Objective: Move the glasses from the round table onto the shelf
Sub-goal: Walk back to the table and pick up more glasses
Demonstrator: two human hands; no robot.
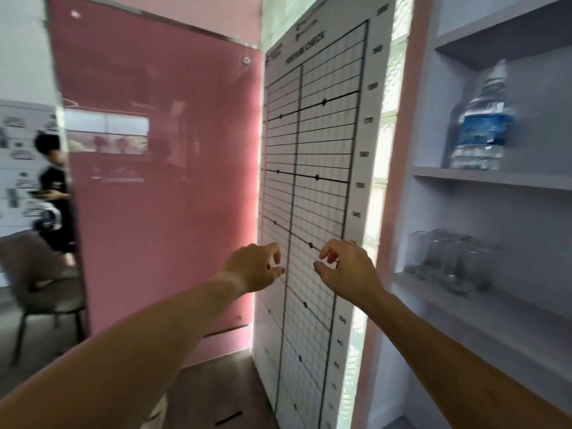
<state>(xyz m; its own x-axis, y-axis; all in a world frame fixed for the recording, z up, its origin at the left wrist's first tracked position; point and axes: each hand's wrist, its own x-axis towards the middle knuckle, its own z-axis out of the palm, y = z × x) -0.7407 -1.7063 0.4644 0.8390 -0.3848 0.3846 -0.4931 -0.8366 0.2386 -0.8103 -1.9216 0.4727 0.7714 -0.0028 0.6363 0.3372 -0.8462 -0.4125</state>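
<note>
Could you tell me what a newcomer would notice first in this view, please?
Two bare hands, left hand and right hand, reach out empty at centre before a tall grid chart. On the right, glasses crowd a shelf, with a water bottle on the shelf above.

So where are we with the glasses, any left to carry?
Several glasses already stand on the shelf, below a water bottle. Nothing is in hand: left hand and right hand hang loosely curled before the grid chart. The round table is out of view, so what remains cannot be told.
</note>
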